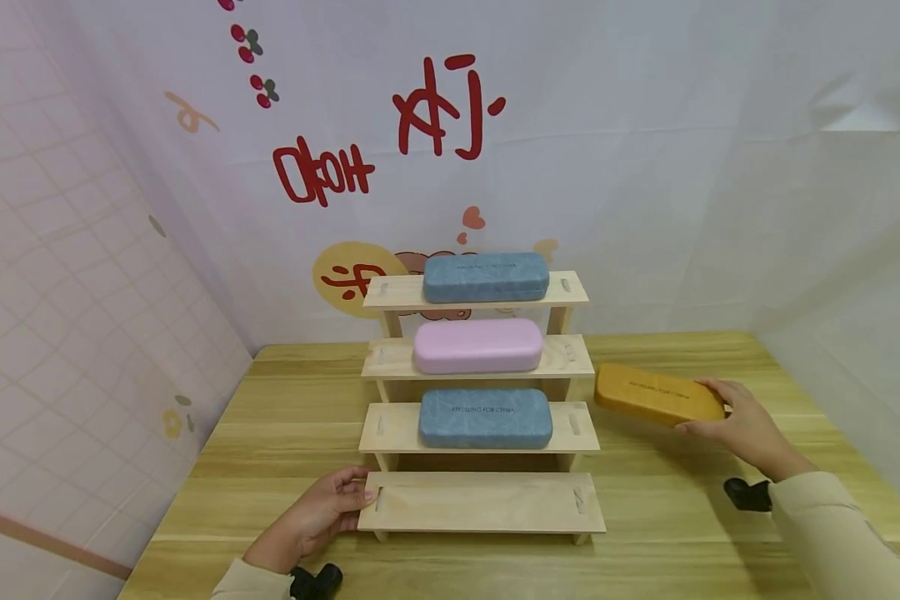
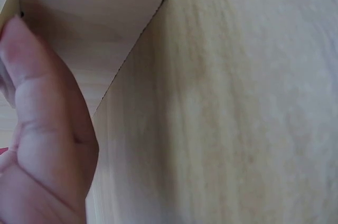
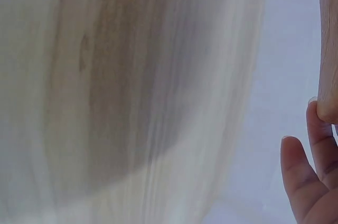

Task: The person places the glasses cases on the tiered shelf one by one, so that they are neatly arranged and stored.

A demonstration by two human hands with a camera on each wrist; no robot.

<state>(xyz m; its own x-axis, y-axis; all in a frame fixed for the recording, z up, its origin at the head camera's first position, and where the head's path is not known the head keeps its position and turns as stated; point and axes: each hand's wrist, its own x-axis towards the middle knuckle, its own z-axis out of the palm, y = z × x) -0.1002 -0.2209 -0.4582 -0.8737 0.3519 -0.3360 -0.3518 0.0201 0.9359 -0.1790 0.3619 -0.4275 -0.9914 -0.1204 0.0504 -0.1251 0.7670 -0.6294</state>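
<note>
My right hand pinches the right end of a mustard-yellow glasses case, held tilted over the table to the right of a four-step wooden display stand. In the right wrist view, part of that case shows at the right edge beside the fingertips. My left hand grips the left end of the stand's lowest step, thumb on top. On the upper steps lie a blue glasses case, a pink one and another blue one. Bare wood shows along the lowest step.
The stand rests on a wood-grain table. Behind it hangs a white backdrop with red lettering and cherry prints. White sheets also border the table at the left and right. A black strap mount sits at each wrist.
</note>
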